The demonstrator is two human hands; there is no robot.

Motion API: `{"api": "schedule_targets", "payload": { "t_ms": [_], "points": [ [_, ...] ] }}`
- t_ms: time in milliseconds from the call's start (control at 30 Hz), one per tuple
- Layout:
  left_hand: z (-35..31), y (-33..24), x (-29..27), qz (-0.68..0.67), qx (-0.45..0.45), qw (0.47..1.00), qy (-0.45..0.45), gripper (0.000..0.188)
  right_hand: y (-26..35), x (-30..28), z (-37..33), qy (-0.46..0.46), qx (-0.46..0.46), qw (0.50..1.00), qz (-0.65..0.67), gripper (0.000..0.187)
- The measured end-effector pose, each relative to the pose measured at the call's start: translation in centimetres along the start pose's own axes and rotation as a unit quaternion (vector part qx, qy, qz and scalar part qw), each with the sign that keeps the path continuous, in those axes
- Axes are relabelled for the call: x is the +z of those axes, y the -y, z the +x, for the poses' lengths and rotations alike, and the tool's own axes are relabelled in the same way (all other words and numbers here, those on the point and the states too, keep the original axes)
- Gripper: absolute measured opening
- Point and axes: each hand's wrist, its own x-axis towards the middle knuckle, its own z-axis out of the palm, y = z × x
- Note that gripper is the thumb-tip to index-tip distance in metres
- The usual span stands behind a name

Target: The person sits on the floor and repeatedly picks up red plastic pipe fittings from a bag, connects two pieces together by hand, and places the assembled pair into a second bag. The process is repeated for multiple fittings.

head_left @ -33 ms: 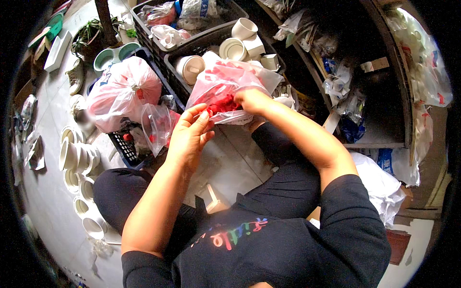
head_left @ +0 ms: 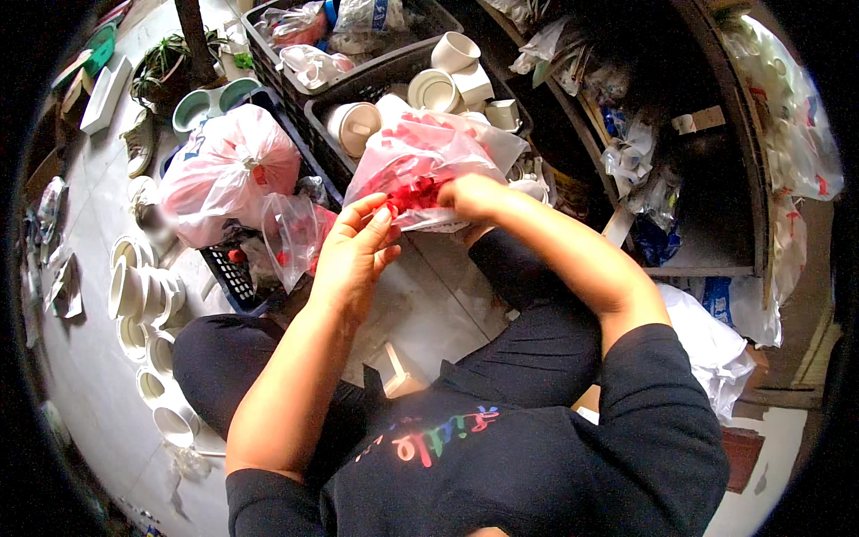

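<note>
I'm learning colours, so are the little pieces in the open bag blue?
No, the little pieces in the open bag by the right hand are red.

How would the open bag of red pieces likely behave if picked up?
The open bag would probably sag and shift shape, since its thin film is creased and drapes loosely. The red pieces might spill if it tipped, as its mouth gapes beside the right hand. It seems unlikely to roll, being slumped rather than round.

Pinches a small red piece (head_left: 393, 211) with left hand (head_left: 355, 252); with right hand (head_left: 474, 197), reaches to opening of translucent plastic bag (head_left: 429, 154). Sits before black crate (head_left: 315, 125) with white pots (head_left: 435, 91).
</note>
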Motion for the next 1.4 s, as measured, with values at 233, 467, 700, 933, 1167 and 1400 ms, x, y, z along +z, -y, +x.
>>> {"api": "schedule_targets", "payload": {
  "t_ms": [233,467,700,933,1167,1400],
  "points": [
    [0.9,0.1,0.7,0.020,-0.021,1.000,0.001,0.027,3.3,2.3,-2.3,-0.005,-0.031,0.954,0.298,0.050],
    [1.2,0.0,1.4,0.033,-0.027,0.999,0.011,0.030,2.8,2.2,1.4,0.070,0.176,0.977,-0.097,0.029],
    [1.1,0.2,0.9,0.032,-0.010,0.999,0.021,0.031,1.4,5.0,2.8,0.023,0.195,0.970,-0.141,0.018],
    [0.5,-0.2,0.8,0.036,-0.004,0.999,0.023,0.031,-2.2,7.4,2.1,-0.295,0.068,0.951,-0.061,0.024],
    [0.2,-0.5,1.0,-0.010,0.029,0.999,0.023,0.028,3.0,-4.0,-4.3,0.036,0.060,0.664,0.744,0.017],
    [-2.3,-1.2,2.2,-0.045,0.009,0.994,0.102,0.036,7.8,-7.0,-10.5,-0.014,-0.046,0.595,0.802,0.025]
  ]
}}
